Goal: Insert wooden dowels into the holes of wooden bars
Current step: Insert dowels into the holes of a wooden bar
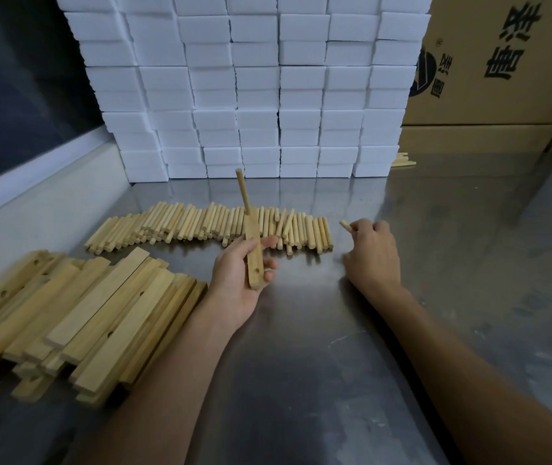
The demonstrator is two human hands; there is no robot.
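My left hand (239, 280) grips a wooden bar (254, 253) above the metal table. One dowel (243, 191) stands up out of the bar's far end, and an open hole shows near its near end. My right hand (372, 255) is to the right of the dowel row and pinches a single dowel (345, 225), whose tip sticks out to the left of the fingers. A long row of loose dowels (207, 226) lies on the table behind both hands. A pile of wooden bars (76, 317) with drilled holes lies at the left.
A wall of stacked white boxes (244, 92) stands at the back of the steel table (351, 347). Cardboard cartons (499, 62) are at the back right, with a few dowels (402, 160) at their foot. A white ledge (43, 193) runs along the left.
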